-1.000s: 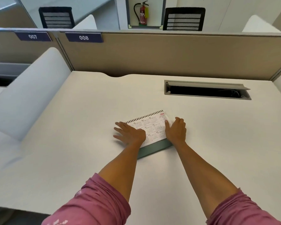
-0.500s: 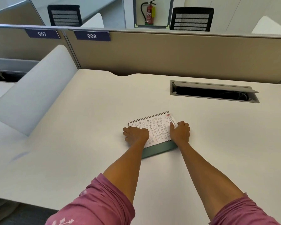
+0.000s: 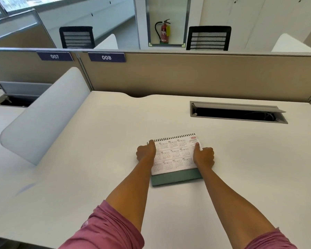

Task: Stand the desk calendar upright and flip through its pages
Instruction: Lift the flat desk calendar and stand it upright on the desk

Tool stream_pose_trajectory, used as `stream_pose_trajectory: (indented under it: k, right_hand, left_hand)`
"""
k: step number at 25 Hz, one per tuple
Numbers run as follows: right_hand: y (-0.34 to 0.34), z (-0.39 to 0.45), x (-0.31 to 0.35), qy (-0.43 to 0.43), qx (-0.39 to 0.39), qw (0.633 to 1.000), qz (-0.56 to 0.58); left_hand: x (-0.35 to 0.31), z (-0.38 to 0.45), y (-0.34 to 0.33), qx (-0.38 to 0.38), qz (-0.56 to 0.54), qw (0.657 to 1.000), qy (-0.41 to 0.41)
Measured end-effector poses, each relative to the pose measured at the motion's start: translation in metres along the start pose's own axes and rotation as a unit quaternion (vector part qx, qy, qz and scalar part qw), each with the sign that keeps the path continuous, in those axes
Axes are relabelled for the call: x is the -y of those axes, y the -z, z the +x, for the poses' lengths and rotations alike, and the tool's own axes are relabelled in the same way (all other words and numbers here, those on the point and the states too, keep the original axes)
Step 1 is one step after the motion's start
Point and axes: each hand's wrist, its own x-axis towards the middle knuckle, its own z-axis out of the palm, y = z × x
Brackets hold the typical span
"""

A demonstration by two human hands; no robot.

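A spiral-bound desk calendar (image 3: 174, 155) with a white year-overview page and a green base lies flat on the white desk (image 3: 97, 159), binding at its far edge. My left hand (image 3: 145, 151) grips its left edge, thumb reaching up to the spiral corner. My right hand (image 3: 204, 156) grips its right edge, thumb laid on the page near the red "2026". The green base shows at the calendar's near edge, between my forearms.
An open cable tray slot (image 3: 237, 113) sits in the desk at the back right. A white curved divider (image 3: 43, 115) stands on the left. A beige partition (image 3: 187, 76) runs along the far edge, with black chairs and a fire extinguisher (image 3: 164, 31) behind.
Both hands went from lying flat on the calendar to curling around its side edges, then slid up toward the spiral end. The calendar still lies flat.
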Motion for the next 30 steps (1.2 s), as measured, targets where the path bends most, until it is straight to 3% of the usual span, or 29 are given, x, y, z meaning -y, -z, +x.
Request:
stream_pose_trajectory:
  k: [6,11,15,22,30]
  right_hand:
    - [-0.013,-0.010,0.033,0.058,-0.032,0.990,0.124]
    - [-0.027,-0.017,0.059,0.119,-0.051,0.971,0.199]
    - [-0.040,-0.015,0.076,0.146,-0.052,0.960,0.234]
    - [-0.074,-0.018,0.113,0.191,0.028,0.936,0.296]
    - [-0.124,-0.011,0.172,0.259,0.092,0.920,0.280]
  left_hand:
    - [-0.034,0.006,0.021,-0.065,0.019,0.995,-0.070]
    - [-0.053,0.021,0.043,-0.045,-0.160,0.985,-0.040]
    - [-0.057,0.035,0.064,-0.019,-0.191,0.981,-0.027]
    - [-0.097,0.059,0.095,-0.021,-0.191,0.980,-0.054]
    - [-0.141,0.111,0.131,-0.013,-0.211,0.977,-0.029]
